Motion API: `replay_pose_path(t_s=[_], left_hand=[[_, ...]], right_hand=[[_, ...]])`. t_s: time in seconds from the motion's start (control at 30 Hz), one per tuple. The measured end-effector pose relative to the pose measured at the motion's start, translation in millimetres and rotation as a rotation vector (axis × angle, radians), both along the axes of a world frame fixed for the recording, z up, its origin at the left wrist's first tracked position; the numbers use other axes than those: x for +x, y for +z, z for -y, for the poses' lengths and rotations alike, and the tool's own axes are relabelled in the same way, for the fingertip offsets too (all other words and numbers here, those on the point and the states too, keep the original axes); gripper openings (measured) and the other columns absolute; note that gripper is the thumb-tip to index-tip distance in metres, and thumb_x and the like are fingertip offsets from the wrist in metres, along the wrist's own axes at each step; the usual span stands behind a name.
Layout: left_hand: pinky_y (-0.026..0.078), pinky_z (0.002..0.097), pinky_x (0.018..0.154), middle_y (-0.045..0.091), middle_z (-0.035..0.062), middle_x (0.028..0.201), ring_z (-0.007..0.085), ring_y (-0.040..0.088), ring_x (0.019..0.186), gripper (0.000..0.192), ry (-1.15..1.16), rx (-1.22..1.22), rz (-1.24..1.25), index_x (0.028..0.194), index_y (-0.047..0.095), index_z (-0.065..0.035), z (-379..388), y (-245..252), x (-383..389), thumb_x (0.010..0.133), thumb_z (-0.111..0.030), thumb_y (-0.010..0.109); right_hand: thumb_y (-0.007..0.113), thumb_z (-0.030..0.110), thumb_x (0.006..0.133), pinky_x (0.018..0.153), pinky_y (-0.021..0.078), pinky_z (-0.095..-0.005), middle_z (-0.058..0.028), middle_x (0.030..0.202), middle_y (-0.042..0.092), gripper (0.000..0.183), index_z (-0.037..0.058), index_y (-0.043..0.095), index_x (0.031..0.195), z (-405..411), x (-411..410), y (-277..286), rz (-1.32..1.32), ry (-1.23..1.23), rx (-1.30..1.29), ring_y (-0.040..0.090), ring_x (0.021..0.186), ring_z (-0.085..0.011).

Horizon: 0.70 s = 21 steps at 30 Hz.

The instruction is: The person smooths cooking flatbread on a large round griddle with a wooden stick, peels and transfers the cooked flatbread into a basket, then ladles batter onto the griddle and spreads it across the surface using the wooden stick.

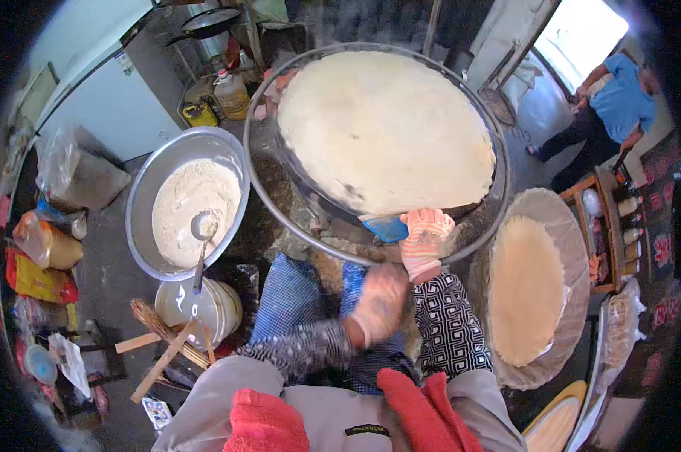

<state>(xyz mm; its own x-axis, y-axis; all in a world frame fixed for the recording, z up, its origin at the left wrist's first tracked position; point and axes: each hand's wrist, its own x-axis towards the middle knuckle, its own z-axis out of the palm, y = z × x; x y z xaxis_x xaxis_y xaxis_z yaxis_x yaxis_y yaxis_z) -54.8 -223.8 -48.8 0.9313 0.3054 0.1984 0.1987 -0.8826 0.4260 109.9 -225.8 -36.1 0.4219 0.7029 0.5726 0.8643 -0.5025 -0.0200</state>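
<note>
A large thin round pancake (385, 130) covers most of a dark round griddle (301, 183). My right hand (426, 240), in an orange-and-white striped glove, grips a blue scraper (387, 228) whose edge meets the pancake's near rim. There a strip of dark griddle shows beside the hand. My left hand (379, 304) is gloved too and blurred by motion; it is in front of my lap, close to the metal ring (340, 253) around the griddle. Its fingers are not clear, so I cannot tell whether it holds anything.
To the left, a steel basin (137, 237) of pale batter (176, 209) holds a ladle (206, 226), above a white bucket (224, 311). Firewood sticks (168, 361) lie nearby. At right, finished pancakes (527, 288) rest on a round covered surface (572, 316). A person (617, 107) stands beyond.
</note>
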Motion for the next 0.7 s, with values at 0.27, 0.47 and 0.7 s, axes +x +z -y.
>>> replay_pose_path(t_s=[0.27,0.47,0.7], left_hand=[[0.013,0.0678,0.108,0.031,0.0221,0.150,0.0422,0.022,0.140,0.083,0.284,-0.013,-0.363,0.142,0.036,-0.0019,-60,-1,-143,0.082,-0.054,0.060],[0.024,0.0705,0.102,0.027,0.0205,0.152,0.0476,0.021,0.140,0.092,0.405,-0.059,-0.498,0.147,0.029,-0.0064,-56,-34,-156,0.080,-0.061,0.059],[0.023,0.0671,0.106,0.026,0.0185,0.154,0.0456,0.019,0.142,0.091,0.441,-0.109,-0.541,0.148,0.029,-0.0101,-64,-30,-154,0.080,-0.062,0.060]], right_hand=[[0.064,0.024,0.075,0.080,0.0375,-0.0431,-0.0019,0.081,0.063,0.005,0.0221,0.068,0.076,-5,-11,2,-0.084,-0.088,-0.124,0.058,0.089,-0.0245],[0.060,0.019,0.074,0.082,0.0376,-0.0431,-0.0021,0.084,0.065,0.010,0.0214,0.069,0.076,-28,-25,14,-0.094,-0.070,-0.186,0.059,0.091,-0.0255],[0.063,0.027,0.077,0.076,0.0421,-0.0454,-0.0025,0.082,0.069,0.011,0.0235,0.073,0.081,-52,-26,21,-0.074,-0.180,-0.313,0.065,0.086,-0.0250]])
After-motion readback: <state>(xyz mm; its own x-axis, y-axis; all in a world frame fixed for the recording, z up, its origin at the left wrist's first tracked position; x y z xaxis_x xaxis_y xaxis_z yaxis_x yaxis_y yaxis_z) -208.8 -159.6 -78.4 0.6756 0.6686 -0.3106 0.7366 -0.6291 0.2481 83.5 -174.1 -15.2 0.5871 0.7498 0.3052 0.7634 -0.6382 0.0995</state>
